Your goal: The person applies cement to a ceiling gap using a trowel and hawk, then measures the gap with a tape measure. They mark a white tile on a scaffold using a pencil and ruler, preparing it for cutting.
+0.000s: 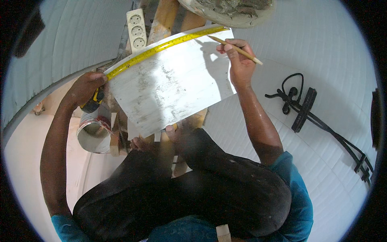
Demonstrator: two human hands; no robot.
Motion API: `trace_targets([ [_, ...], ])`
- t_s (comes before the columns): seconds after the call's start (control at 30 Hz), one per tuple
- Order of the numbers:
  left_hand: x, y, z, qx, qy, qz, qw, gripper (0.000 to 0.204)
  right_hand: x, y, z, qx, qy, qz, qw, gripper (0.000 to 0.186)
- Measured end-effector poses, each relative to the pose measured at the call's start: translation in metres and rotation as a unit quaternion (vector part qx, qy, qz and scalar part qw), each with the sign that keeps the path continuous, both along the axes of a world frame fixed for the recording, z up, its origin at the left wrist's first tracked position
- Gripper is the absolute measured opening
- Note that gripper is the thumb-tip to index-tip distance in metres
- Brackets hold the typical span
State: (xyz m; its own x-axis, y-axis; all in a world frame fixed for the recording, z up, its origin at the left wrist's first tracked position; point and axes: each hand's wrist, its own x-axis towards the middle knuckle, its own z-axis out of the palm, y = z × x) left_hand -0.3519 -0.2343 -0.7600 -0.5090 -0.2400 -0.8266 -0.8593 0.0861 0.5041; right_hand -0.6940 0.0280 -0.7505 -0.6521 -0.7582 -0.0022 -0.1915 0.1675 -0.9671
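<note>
the white tile [169,86] is one flat rectangular piece, lying across the person's knees and the wooden pieces under it, in the middle of the view. its surface is pale with grey smears and dusty streaks, and its far edge looks curved only because of the lens. one yellow tape measure [161,47] is stretched along this far edge, from the left corner to the right corner. the left hand [84,88] is closed around the yellow and black case of the tape at the left corner of the tile and holds it there. the right hand [238,60] pinches one wooden pencil [236,49] between the fingers, and the pencil tip touches the tile near the far right corner, just beside the tape. one white power strip [137,30] with three sockets lies behind the tile. one round basin of grey mortar [229,10] is at the top. one open tin can [94,133] stands under the left hand. one black strap [310,117] lies on the white tiled floor [322,60] at the right.
</note>
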Motion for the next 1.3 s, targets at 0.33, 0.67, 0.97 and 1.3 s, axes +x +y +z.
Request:
trace_targets([
  [0.33,-0.006,0.004,0.002,-0.040,0.015,-0.010,0.999,0.036,0.010,0.005,-0.007,-0.023,-0.029,0.049,0.998,0.019],
  [0.67,-0.005,0.001,-0.004,-0.031,0.049,-0.010,0.998,0.037,0.008,-0.004,-0.009,-0.014,0.018,0.080,0.997,0.020],
  [0.97,-0.003,0.000,-0.015,-0.042,0.068,-0.050,0.996,0.039,0.008,-0.041,-0.011,-0.023,0.073,0.141,0.987,0.020],
  [1.3,0.002,-0.003,-0.009,-0.071,0.060,-0.052,0.994,0.035,0.016,-0.087,-0.022,-0.007,0.166,0.293,0.942,0.013],
])
